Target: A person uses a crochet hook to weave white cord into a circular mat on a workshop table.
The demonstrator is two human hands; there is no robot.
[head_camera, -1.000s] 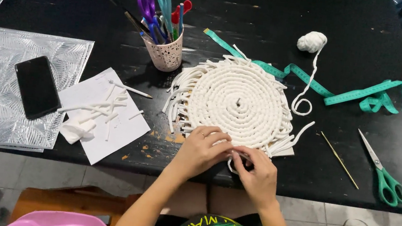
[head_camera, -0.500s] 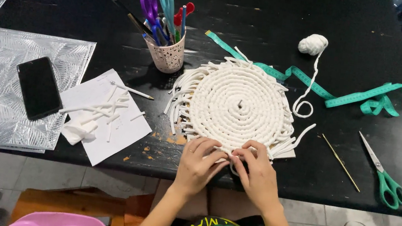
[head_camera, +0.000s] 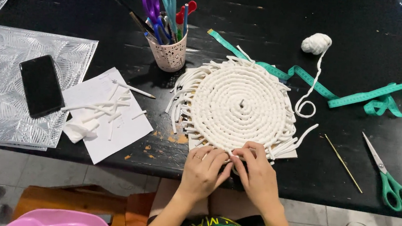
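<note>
Both hands have slid in closer together since half a second ago, meeting at the near rim of the round white coiled-rope mat (head_camera: 239,104).

Head view: left hand (head_camera: 203,170) and right hand (head_camera: 257,176) sit fingertips-together on that near edge, fingers narrow, pinching the loose cord ends there. The mat lies flat mid-table on the black wooden table (head_camera: 321,11), right of the pale lattice pen cup (head_camera: 169,55). It looks light, soft and floppy, so I'd grip it by the rim. Being a disc, it has no real long axis; the fringe fans left.
</note>
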